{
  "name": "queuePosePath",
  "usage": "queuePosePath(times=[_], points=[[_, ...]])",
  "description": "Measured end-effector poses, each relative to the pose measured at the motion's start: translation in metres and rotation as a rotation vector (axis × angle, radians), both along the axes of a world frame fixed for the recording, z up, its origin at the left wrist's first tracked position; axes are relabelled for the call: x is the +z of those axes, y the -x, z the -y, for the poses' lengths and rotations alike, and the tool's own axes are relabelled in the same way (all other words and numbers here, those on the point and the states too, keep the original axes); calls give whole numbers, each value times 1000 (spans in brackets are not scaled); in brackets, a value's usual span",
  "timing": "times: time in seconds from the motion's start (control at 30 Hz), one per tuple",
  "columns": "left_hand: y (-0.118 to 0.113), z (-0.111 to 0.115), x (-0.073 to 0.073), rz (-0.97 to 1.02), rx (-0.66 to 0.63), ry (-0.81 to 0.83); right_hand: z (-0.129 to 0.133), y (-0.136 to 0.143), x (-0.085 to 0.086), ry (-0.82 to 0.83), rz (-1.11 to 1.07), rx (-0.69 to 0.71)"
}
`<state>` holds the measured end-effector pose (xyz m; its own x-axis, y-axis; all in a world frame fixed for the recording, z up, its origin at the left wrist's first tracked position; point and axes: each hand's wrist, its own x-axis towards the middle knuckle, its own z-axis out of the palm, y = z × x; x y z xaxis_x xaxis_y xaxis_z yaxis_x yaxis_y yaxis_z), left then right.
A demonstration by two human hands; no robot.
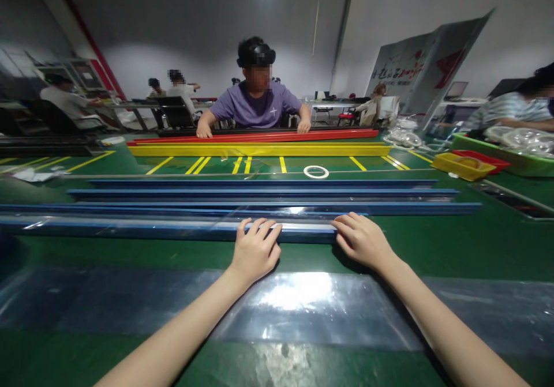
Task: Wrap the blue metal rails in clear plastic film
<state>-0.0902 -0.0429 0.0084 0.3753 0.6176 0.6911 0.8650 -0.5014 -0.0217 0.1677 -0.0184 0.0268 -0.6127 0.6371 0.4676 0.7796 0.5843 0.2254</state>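
A long blue profile strip (307,236) lies crosswise on the green table, nearest to me of several. My left hand (255,251) rests over it near the middle of the view, fingers curled over its far edge and thumb on the near side. At the strip's right end, my right hand (363,240) grips it with bent fingers and thumb. Clear film seems to cover part of the strip's top. Beyond it lie more blue profile strips (268,194), roughly parallel. A wide band of clear plastic film (130,297) is spread flat under my forearms.
Across the table a person (259,104) has both hands on red profile strips (259,136). A yellow profile strip (259,150) lies before them. A white tape roll (315,172) sits mid-table. Yellow (461,166) and green trays (519,162) stand at the right.
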Motion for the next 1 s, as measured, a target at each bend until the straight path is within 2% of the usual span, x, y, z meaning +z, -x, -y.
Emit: queuePosePath(times=[0.13, 0.27, 0.4, 0.5, 0.63, 0.77, 0.87, 1.0], points=[[-2, 1, 3, -45, 12, -5, 5, -8, 9, 141, -24, 40], [-3, 0, 9, -100, 42, -36, 8, -30, 13, 182, -85, 25], [-5, 0, 20, -160, 128, -7, 9, -51, 8, 218, -164, -9], [-14, 1, 30, -171, 174, 7, 11, -57, 0, 235, -198, 7], [-40, 0, 37, -232, 35, 44, 12, -55, -15, 175, -238, -19], [-72, -7, 33, -333, -140, 99, 11, -56, -23, 125, -282, -20], [-85, -14, 25, -329, -136, 107, 11, -60, -24, 79, -364, -60], [-83, -18, 11, -253, -87, 68, 9, -62, -25, 79, -473, -91]])
